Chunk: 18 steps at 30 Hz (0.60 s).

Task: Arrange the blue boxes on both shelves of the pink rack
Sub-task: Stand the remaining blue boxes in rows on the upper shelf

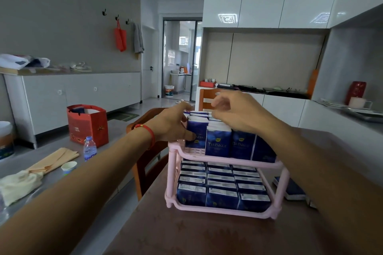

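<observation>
A pink two-shelf rack [226,160] stands on the brown table. Its lower shelf holds rows of blue boxes [221,191] standing side by side. Upright blue boxes [218,144] fill the top shelf. My left hand [172,124] grips the leftmost top-shelf box [196,130], thumb on its front face and fingers over its top. My right hand [234,109] hovers over the back of the top row, fingers curled and spread above the box tops; whether it touches one is unclear. Another blue box [290,189] lies flat on the table right of the rack.
A wooden chair [145,163] stands left of the rack, another behind it. On the grey table to the left lie a water bottle [89,148], a paper cup [69,167], cloths and a red bag [88,123]. White cabinets line the right side.
</observation>
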Motion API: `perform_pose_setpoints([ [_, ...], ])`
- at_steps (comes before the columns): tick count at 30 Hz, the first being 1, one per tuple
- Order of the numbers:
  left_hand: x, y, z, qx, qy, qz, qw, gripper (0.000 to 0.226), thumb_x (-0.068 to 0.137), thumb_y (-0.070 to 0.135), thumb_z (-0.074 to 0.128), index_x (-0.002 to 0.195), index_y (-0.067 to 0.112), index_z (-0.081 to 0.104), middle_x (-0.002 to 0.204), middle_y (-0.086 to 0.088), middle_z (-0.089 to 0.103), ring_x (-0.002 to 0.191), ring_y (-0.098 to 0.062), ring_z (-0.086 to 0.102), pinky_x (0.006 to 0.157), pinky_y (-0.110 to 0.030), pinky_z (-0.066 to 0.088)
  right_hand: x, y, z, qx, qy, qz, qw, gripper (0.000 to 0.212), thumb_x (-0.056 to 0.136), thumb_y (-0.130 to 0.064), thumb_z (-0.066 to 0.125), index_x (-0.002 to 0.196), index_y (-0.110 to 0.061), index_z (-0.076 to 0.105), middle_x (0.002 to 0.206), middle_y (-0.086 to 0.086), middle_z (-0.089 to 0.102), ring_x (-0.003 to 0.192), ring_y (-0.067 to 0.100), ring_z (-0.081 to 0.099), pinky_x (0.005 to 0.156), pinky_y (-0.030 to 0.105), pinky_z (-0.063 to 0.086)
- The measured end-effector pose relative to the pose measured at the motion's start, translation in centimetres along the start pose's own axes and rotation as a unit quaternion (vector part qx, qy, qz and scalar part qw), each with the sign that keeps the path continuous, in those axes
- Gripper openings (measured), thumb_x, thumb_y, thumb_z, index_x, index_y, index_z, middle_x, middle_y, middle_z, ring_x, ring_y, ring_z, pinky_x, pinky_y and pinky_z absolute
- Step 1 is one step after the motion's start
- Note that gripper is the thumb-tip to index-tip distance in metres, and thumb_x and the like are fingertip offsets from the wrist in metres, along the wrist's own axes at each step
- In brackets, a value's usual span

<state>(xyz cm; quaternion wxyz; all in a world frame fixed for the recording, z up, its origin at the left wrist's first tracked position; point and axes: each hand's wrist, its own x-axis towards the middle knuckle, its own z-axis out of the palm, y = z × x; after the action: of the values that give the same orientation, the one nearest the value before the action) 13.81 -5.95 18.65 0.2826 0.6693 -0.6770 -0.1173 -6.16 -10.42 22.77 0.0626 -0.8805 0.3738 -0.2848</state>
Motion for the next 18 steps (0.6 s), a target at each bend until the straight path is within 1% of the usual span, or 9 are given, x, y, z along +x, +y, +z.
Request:
perform_pose_setpoints([
  [3, -0.3, -0.1, -0.5, 0.001, -0.009, -0.001, 1.0, 0.085, 0.078, 0.015, 0.082, 0.146, 0.025, 0.033, 0.136, -0.008, 0.054, 0.109, -0.024, 0.063, 0.092, -0.042, 0.059, -2.5, 1.6, -1.2, 0.003, 0.082, -0.029, 0.996, 0.019, 0.091, -0.027, 0.064, 0.109, -0.024, 0.068, 0.116, -0.012, 0.062, 0.095, -0.004, 0.054, 0.077, 0.005, 0.035],
  [4, -0.7, -0.1, -0.8, 0.001, -0.012, -0.001, 1.0, 0.086, 0.078, 0.015, 0.082, 0.148, 0.025, 0.032, 0.137, -0.007, 0.053, 0.111, -0.023, 0.062, 0.092, -0.04, 0.058, -3.6, 2.2, -1.5, 0.0, 0.111, -0.034, 0.993, 0.017, 0.092, -0.026, 0.064, 0.108, -0.024, 0.067, 0.111, -0.013, 0.061, 0.09, -0.006, 0.053, 0.072, 0.002, 0.033],
  [6, -1.6, 0.3, -1.4, 0.014, -0.001, 0.005, 1.0, 0.084, 0.081, 0.016, 0.079, 0.149, 0.025, 0.031, 0.135, -0.006, 0.054, 0.115, -0.022, 0.059, 0.094, -0.035, 0.055, -6.1, 3.7, -2.0, -0.015, 0.18, -0.056, 0.982, 0.014, 0.091, -0.024, 0.062, 0.105, -0.024, 0.065, 0.106, -0.01, 0.062, 0.087, -0.001, 0.054, 0.074, 0.006, 0.036],
  [7, -2.2, 0.6, -1.5, 0.026, 0.029, 0.012, 0.999, 0.079, 0.083, 0.017, 0.078, 0.148, 0.025, 0.033, 0.134, -0.006, 0.055, 0.115, -0.021, 0.059, 0.094, -0.034, 0.054, -7.4, 4.6, -2.3, -0.023, 0.21, -0.068, 0.975, 0.014, 0.091, -0.024, 0.059, 0.103, -0.02, 0.065, 0.103, -0.008, 0.064, 0.088, 0.004, 0.056, 0.076, 0.013, 0.043],
  [9, -3.7, 1.4, -1.1, 0.058, 0.158, 0.053, 0.984, 0.06, 0.087, 0.017, 0.074, 0.139, 0.024, 0.045, 0.129, -0.003, 0.057, 0.108, -0.017, 0.059, 0.092, -0.035, 0.056, -10.2, 6.9, -2.9, -0.038, 0.251, -0.078, 0.964, 0.024, 0.089, -0.027, 0.052, 0.098, -0.01, 0.066, 0.096, 0.0, 0.067, 0.084, 0.014, 0.059, 0.073, 0.027, 0.053],
  [11, -5.9, 3.1, 0.3, 0.071, 0.301, 0.129, 0.942, 0.037, 0.089, 0.015, 0.068, 0.123, 0.021, 0.056, 0.118, 0.001, 0.06, 0.099, -0.013, 0.059, 0.086, -0.034, 0.058, -13.0, 9.7, -3.5, -0.056, 0.267, -0.062, 0.96, 0.025, 0.089, -0.026, 0.051, 0.094, -0.007, 0.066, 0.088, 0.005, 0.067, 0.075, 0.018, 0.06, 0.068, 0.032, 0.055],
  [13, -8.6, 5.5, 2.8, 0.035, 0.363, 0.215, 0.906, 0.022, 0.088, 0.011, 0.061, 0.11, 0.016, 0.06, 0.104, 0.0, 0.062, 0.088, -0.013, 0.058, 0.078, -0.027, 0.055, -15.6, 12.9, -3.5, -0.078, 0.255, 0.003, 0.964, 0.014, 0.088, -0.019, 0.058, 0.092, -0.011, 0.068, 0.084, 0.005, 0.068, 0.072, 0.018, 0.06, 0.066, 0.036, 0.056],
  [15, -10.9, 8.2, 6.4, 0.016, 0.342, 0.298, 0.891, 0.016, 0.086, 0.006, 0.058, 0.1, 0.011, 0.063, 0.096, 0.0, 0.062, 0.083, -0.012, 0.056, 0.076, -0.023, 0.049, -17.8, 16.6, -3.3, -0.088, 0.212, 0.117, 0.966, 0.007, 0.087, -0.022, 0.063, 0.087, -0.019, 0.068, 0.081, 0.002, 0.067, 0.069, 0.015, 0.058, 0.067, 0.036, 0.054],
  [18, -12.1, 11.5, 13.3, 0.019, 0.208, 0.378, 0.902, 0.02, 0.08, 0.011, 0.057, 0.099, 0.012, 0.066, 0.101, -0.001, 0.063, 0.091, -0.019, 0.059, 0.079, -0.032, 0.05, -20.8, 21.3, -3.3, -0.107, 0.127, 0.256, 0.952, 0.021, 0.086, -0.041, 0.057, 0.075, -0.024, 0.06, 0.078, 0.002, 0.064, 0.068, 0.017, 0.057, 0.062, 0.033, 0.048],
])
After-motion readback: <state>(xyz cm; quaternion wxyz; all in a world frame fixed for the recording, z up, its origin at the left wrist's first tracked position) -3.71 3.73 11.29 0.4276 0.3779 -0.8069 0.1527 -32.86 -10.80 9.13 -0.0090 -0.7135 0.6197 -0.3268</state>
